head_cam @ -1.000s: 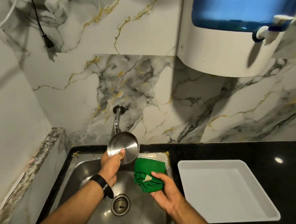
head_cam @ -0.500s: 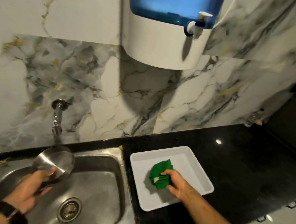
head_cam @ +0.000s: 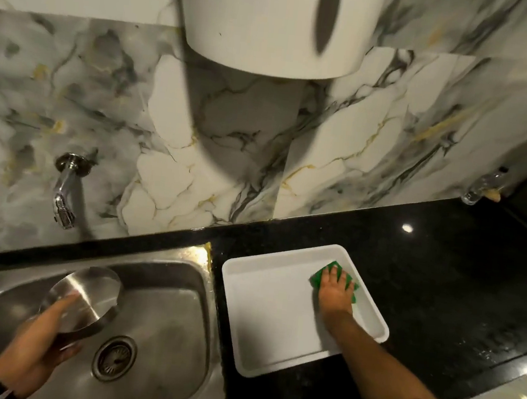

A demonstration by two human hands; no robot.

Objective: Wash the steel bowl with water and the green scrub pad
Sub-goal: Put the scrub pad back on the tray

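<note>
My left hand (head_cam: 34, 342) grips the steel bowl (head_cam: 89, 298) over the steel sink (head_cam: 181, 288), with the bowl's flat underside tilted up toward me. At the far right corner of the white tray (head_cam: 262, 322), the green scrub pad (head_cam: 317, 278) lies under my right hand (head_cam: 335, 293). That hand lies flat on the pad with fingers spread, so only the pad's edges show. The wall tap (head_cam: 64, 194) is above the sink's back edge, and no water is visible running from it.
The tray sits on a black stone counter (head_cam: 427, 268) to the right of the sink. A white water dispenser (head_cam: 274, 21) hangs on the marble wall above. A small clear bottle (head_cam: 481, 186) lies at the counter's far right. The sink drain (head_cam: 114, 357) is near my left hand.
My right hand carried the scrub pad from the sink to the tray and now presses it flat at the tray's far right. The bowl came down from under the tap.
</note>
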